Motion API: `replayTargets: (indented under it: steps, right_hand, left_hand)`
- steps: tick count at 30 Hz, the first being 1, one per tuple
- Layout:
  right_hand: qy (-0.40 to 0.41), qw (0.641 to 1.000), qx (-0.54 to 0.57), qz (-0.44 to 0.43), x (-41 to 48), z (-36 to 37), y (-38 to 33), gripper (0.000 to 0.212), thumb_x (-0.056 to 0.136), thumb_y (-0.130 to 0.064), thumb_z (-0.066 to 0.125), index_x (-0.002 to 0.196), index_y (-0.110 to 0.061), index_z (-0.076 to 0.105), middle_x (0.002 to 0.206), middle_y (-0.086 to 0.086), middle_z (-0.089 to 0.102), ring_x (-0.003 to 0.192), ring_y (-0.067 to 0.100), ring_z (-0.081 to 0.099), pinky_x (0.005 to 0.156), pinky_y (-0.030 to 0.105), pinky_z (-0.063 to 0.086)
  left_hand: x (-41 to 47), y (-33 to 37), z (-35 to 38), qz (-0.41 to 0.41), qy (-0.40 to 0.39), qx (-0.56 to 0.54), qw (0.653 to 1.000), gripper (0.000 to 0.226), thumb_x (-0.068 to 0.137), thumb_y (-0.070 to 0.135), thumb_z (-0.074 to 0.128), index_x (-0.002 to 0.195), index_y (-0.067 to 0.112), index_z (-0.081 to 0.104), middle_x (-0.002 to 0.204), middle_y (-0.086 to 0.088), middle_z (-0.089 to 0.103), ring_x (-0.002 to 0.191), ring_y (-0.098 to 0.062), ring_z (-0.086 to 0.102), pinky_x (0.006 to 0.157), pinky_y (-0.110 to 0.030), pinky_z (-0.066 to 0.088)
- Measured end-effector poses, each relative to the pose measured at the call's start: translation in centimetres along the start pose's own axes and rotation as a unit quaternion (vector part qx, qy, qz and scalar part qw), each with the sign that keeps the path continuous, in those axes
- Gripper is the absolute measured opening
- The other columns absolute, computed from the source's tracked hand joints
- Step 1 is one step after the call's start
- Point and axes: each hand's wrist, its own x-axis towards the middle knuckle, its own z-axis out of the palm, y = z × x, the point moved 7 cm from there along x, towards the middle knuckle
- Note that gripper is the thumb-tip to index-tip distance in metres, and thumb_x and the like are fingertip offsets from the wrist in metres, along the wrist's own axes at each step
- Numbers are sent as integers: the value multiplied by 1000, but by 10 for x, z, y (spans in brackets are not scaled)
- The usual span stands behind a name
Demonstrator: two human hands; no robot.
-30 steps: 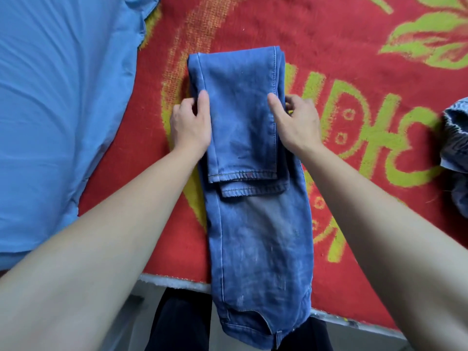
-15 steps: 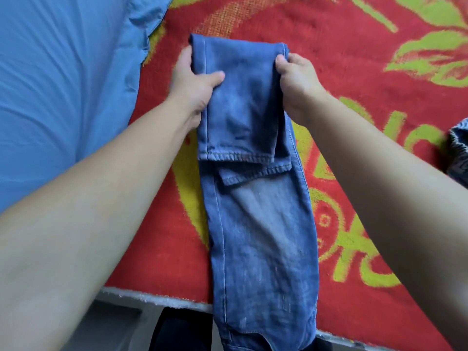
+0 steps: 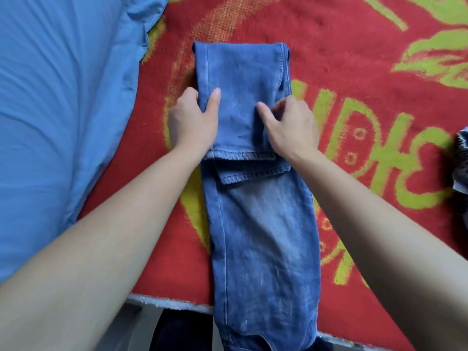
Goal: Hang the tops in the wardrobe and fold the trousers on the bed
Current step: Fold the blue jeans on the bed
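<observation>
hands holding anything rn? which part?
Both hold the jeans. The left hand grips the folded section's left edge and the right hand its right edge, thumbs on top.

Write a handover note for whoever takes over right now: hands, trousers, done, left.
Left hand: grips the left edge of the blue jeans at the folded part, thumb on top.
Right hand: pinches the right edge of that fold.
Jeans: lengthwise on the red blanket, hems folded back over the legs, near end hanging over the bed edge.
Done: first fold.
Left: probably one more fold. A dark garment lies at the right edge. No tops or wardrobe in view.
</observation>
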Motion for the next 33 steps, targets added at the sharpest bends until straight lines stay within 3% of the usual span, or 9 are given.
replayTargets:
  steps: [5, 9, 12, 16, 22, 26, 29, 31, 33]
  right_hand:
    - [95, 984, 153, -4, -6, -20, 0, 25, 94, -36, 49, 75, -22, 42, 72, -5, 51, 74, 21, 49, 66, 27, 25]
    - [-16, 995, 51, 88, -12, 1, 25, 34, 85, -43, 57, 106, -16, 52, 108, 4, 58, 101, 28, 56, 85, 38, 44]
    - [19, 997, 46, 62, -6, -1, 26, 48, 90, -44, 54, 127, -15, 50, 123, 8, 54, 115, 29, 52, 95, 40, 41]
    - [-20, 998, 53, -27, 5, 14, 16, 44, 99, -35, 56, 128, -3, 49, 123, 19, 49, 110, 37, 50, 95, 40, 36]
    - [-69, 995, 38, 55, 48, 12, 9, 55, 84, -42, 73, 126, -16, 48, 133, 11, 40, 125, 31, 43, 107, 38, 37]
    - [-95, 973, 181, 107, 65, -1, 9, 100, 67, -48, 85, 145, -17, 30, 141, 8, 41, 130, 23, 45, 111, 37, 39]
    - [-135, 967, 175, 125, 74, -5, 10, 99, 63, -49, 89, 141, -13, 40, 133, 4, 53, 117, 19, 56, 88, 33, 51]
    - [-156, 963, 179, 130, 76, -6, 12, 86, 64, -39, 91, 135, -12, 50, 124, 2, 60, 100, 18, 62, 69, 29, 49]
    - [-203, 944, 225, 129, 74, -4, 10, 64, 68, -25, 91, 124, -11, 63, 121, 8, 69, 92, 21, 66, 69, 31, 51]
  left_hand:
    - [-13, 2, 5, -23, 32, -115, 993, 37, 92, 42, 60, 72, 15, 46, 61, 9, 44, 60, -18, 44, 59, -29, 23]
    - [-37, -25, 29, -88, -49, -28, 995, 41, 88, 48, 64, 99, 10, 51, 88, -3, 57, 86, -30, 56, 68, -32, 31]
    - [-31, -29, 27, -108, -19, -26, 994, 48, 83, 54, 66, 108, 15, 53, 95, -1, 62, 87, -24, 55, 70, -30, 33]
    - [-4, -23, 37, -55, -52, 5, 997, 35, 88, 38, 68, 81, 7, 53, 81, -7, 57, 83, -33, 57, 64, -33, 32]
    - [8, -17, 41, -69, -36, -14, 997, 26, 87, 34, 69, 94, 16, 52, 108, -8, 59, 99, -30, 58, 72, -29, 36]
    - [26, -26, 20, -98, -22, -56, 993, 87, 66, 43, 85, 138, 19, 41, 135, -7, 44, 125, -23, 46, 108, -35, 36]
    - [43, -32, 23, -162, -131, -129, 970, 102, 60, 31, 92, 144, 13, 36, 136, -6, 51, 122, -18, 53, 107, -34, 42]
    - [41, -27, 30, -180, -195, -175, 948, 85, 62, 13, 90, 135, 8, 46, 123, -7, 62, 110, -20, 63, 98, -37, 52]
    - [39, -22, 34, -175, -221, -157, 946, 62, 67, 4, 84, 121, 6, 54, 111, -8, 68, 100, -24, 68, 89, -39, 56]
